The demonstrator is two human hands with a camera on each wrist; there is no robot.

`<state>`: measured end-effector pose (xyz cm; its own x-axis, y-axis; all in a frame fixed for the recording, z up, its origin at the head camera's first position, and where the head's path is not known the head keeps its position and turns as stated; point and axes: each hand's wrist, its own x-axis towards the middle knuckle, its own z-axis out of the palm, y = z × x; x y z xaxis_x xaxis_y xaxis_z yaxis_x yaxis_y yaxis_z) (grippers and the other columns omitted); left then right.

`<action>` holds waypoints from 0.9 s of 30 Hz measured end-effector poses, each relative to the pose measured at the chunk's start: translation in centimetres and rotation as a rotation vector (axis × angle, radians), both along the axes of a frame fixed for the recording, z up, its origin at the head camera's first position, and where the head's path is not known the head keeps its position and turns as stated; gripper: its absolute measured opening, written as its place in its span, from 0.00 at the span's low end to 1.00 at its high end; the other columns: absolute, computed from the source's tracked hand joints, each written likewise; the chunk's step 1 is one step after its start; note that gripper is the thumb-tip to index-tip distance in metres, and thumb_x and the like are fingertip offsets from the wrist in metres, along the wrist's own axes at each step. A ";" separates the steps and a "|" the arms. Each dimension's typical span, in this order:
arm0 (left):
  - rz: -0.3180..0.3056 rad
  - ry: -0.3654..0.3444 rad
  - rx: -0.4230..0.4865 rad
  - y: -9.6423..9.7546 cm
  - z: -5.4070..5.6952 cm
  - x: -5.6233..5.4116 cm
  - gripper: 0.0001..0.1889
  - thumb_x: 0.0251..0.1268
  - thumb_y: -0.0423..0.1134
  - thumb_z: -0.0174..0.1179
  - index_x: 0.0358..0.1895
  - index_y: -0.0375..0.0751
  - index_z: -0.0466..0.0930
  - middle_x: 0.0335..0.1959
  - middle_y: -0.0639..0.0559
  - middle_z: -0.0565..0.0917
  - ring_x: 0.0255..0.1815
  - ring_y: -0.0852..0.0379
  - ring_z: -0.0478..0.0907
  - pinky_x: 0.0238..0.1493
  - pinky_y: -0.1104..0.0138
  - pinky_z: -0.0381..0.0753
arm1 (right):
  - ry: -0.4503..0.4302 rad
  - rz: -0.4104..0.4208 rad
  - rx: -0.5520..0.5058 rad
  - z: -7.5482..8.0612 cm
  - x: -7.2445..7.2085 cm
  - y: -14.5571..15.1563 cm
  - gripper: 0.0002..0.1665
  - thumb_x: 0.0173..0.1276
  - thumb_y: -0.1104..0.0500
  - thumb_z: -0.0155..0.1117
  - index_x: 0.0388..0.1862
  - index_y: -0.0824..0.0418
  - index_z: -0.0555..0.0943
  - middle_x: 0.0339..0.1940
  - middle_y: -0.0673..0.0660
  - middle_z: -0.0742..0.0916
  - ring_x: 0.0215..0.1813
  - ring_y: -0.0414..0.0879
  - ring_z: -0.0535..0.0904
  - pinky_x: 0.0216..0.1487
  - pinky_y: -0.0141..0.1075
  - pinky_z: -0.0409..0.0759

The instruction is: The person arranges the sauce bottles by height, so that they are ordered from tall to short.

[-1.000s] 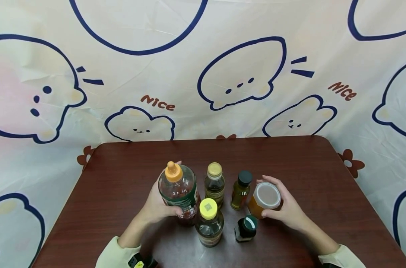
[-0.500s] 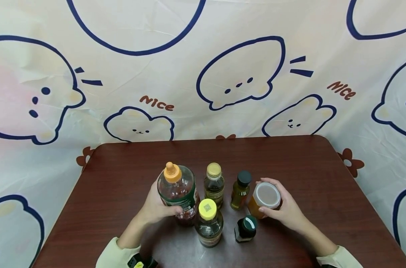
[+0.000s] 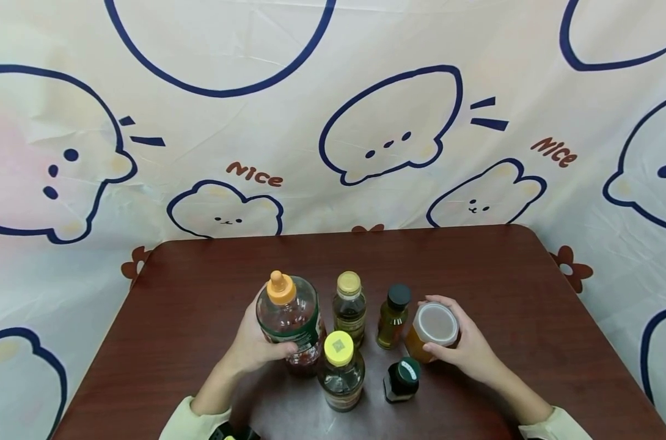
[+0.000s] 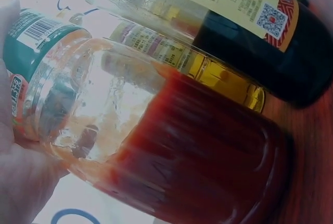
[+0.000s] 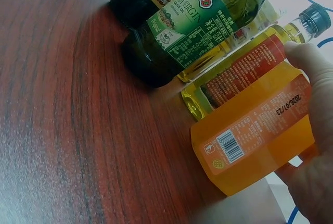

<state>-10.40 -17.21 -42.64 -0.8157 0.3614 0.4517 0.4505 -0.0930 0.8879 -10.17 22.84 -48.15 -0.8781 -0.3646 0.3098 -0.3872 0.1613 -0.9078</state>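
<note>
My left hand (image 3: 252, 347) grips a large clear squeeze bottle (image 3: 289, 318) with an orange nozzle cap and a green label, upright at the left of the group. Red sauce (image 4: 208, 156) fills its lower part in the left wrist view. On the right, my right hand (image 3: 470, 347) holds a faceted jar (image 5: 250, 135) of orange contents with a whitish lid (image 3: 436, 324), thumb on the near side. Beside the squeeze bottle is a yellow-capped bottle (image 3: 341, 382) of dark liquid. A slim oil bottle (image 3: 391, 325) with a dark cap stands next to the jar.
Behind the near yellow-capped bottle rises another yellow-capped bottle (image 3: 350, 311). A green-labelled olive oil bottle (image 5: 192, 26), dark-capped in the head view, stands near the jar. All are on a dark wooden table (image 3: 201, 269), with a printed cloth (image 3: 300, 153) behind.
The head view has shifted slightly, so the whole scene sits a little lower and further left. Both hands keep their hold; the bottles and jar stay in place.
</note>
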 end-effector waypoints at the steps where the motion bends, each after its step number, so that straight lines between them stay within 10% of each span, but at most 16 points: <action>1: 0.004 0.003 -0.001 0.0 0.0 0.0 0.43 0.58 0.54 0.75 0.71 0.40 0.64 0.59 0.49 0.80 0.57 0.53 0.81 0.58 0.60 0.81 | -0.004 0.002 -0.002 0.0 0.0 0.0 0.48 0.57 0.75 0.76 0.75 0.63 0.65 0.67 0.63 0.77 0.60 0.41 0.77 0.45 0.35 0.85; 16: 0.055 0.004 0.019 -1.2 1.1 -1.7 0.42 0.58 0.56 0.75 0.70 0.43 0.66 0.58 0.51 0.81 0.57 0.55 0.81 0.59 0.65 0.80 | -0.016 -0.013 0.018 -0.1 -0.1 0.1 0.49 0.56 0.74 0.76 0.74 0.61 0.65 0.68 0.61 0.77 0.61 0.41 0.77 0.52 0.31 0.81; 27: 0.236 -0.064 0.011 -3.3 1.8 -3.9 0.36 0.53 0.27 0.70 0.68 0.46 0.69 0.57 0.53 0.82 0.56 0.57 0.79 0.59 0.69 0.78 | 0.000 -0.015 0.033 -0.4 -0.2 0.2 0.48 0.57 0.74 0.76 0.75 0.61 0.65 0.67 0.64 0.78 0.60 0.42 0.77 0.54 0.29 0.79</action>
<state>-14.29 -20.51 -40.81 -0.9041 0.1533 0.3988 0.4034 -0.0014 0.9150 -10.33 23.01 -48.52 -0.8836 -0.3609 0.2983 -0.3848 0.1968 -0.9018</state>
